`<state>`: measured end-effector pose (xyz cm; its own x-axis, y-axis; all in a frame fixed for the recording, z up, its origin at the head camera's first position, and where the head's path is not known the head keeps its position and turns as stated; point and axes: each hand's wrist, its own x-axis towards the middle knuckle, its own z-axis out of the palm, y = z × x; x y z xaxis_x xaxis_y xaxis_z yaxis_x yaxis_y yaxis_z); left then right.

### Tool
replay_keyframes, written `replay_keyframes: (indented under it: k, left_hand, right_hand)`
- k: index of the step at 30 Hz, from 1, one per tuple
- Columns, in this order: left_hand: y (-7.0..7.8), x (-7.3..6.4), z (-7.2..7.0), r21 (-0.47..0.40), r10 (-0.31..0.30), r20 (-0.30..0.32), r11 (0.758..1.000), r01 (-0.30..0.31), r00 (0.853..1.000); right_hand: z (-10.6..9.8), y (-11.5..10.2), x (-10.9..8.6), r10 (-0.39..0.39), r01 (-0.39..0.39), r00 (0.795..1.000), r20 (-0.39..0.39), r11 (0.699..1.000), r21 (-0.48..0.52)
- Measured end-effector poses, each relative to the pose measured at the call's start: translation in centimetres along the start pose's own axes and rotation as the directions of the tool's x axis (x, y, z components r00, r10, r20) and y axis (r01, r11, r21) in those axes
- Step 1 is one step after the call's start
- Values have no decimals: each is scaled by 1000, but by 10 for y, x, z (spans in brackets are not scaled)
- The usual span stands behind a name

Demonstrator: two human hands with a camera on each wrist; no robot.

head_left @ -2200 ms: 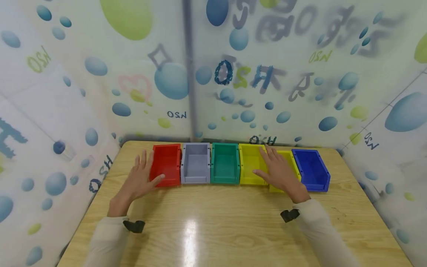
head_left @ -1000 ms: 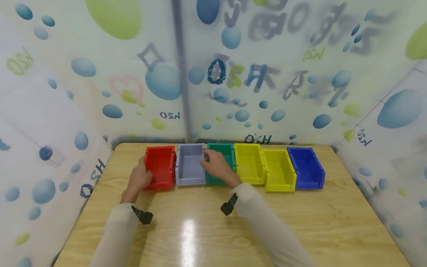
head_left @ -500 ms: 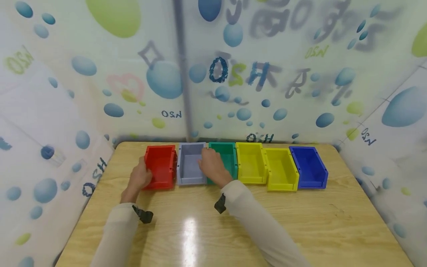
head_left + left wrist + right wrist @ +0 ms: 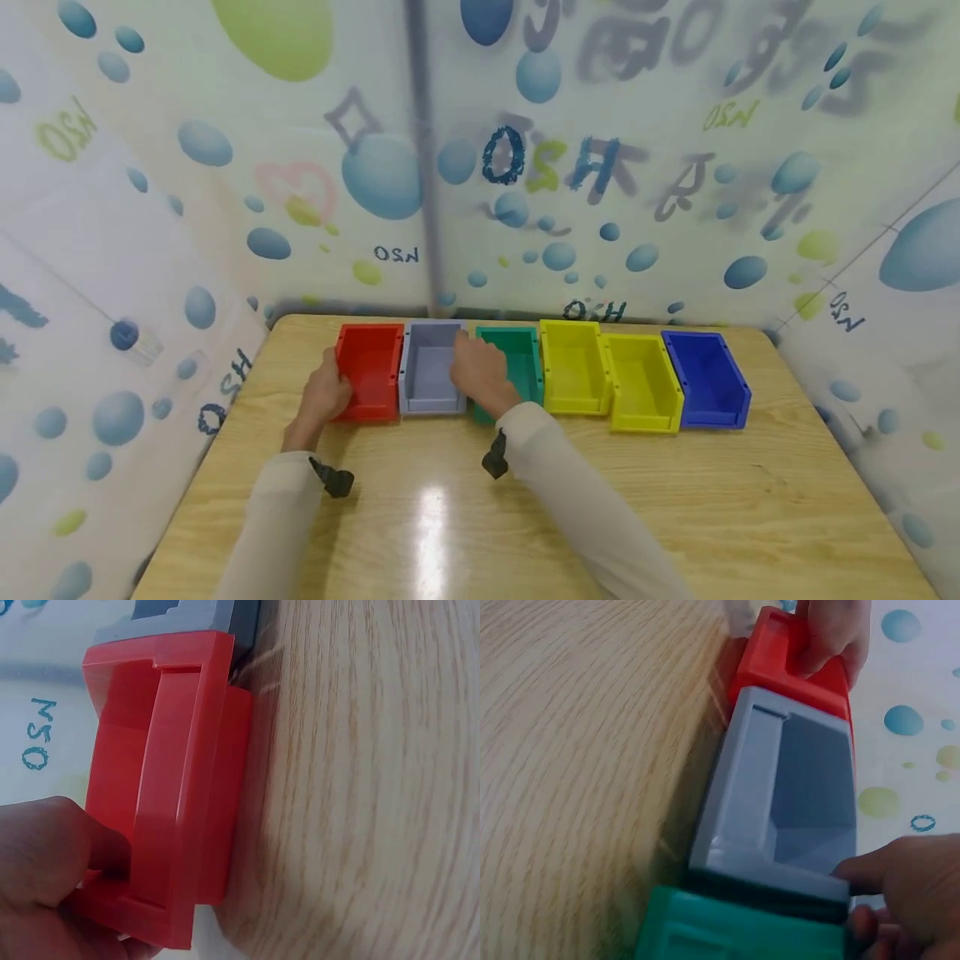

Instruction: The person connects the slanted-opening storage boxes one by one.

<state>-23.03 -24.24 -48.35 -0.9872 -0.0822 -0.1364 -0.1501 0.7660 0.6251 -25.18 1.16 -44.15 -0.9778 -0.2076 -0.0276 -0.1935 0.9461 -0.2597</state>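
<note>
My left hand [image 4: 324,392] grips the left wall of the red bin [image 4: 371,375], thumb inside and fingers outside, as the left wrist view shows. Next to it stands the grey-blue bin [image 4: 432,375]. At that bin's right wall, my right hand [image 4: 480,371] pinches the rim, with the thumb on the inner side and the fingers on the outer side in the right wrist view. The green bin [image 4: 528,367] lies partly hidden behind the right hand and wrist. All these bins are open-topped plastic with a low front.
Right of the green bin, two yellow bins [image 4: 573,367] stand side by side, the second one nearer to me. A blue bin [image 4: 705,379] ends the row, slightly turned. The row runs along the back of the wooden table [image 4: 585,500], against a patterned wall [image 4: 480,275].
My right hand has come left from the yellow bins to the grey-blue bin's wall. My left hand has taken hold of the red bin, now closer to the grey-blue one. The green bin sits slightly nearer me.
</note>
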Motion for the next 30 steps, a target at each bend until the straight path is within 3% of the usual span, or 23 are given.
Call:
replay_keyframes:
  k: [3, 8, 14, 21, 30]
  left_hand:
    - [-2, -2, 1, 6, -5, -7, 1000, 5, 1000]
    - [-4, -2, 2, 0, 19, -29, 1000, -19, 999]
    - [-3, 1, 2, -10, 31, -44, 999, -32, 999]
    - [-5, 4, 1, -8, 40, -46, 999, -40, 998]
    - [-1, 2, -1, -23, 33, -22, 999, -34, 999]
  right_hand:
    - [5, 5, 0, -10, 8, 1000, 12, 994, 108]
    - [5, 14, -3, -51, 67, 997, -60, 952, 299]
    - [-1, 17, -4, -66, 112, 988, -140, 932, 345]
    - [-9, 16, -4, -68, 128, 986, -150, 892, 434]
    - [-14, 14, -6, -71, 147, 982, -176, 874, 464]
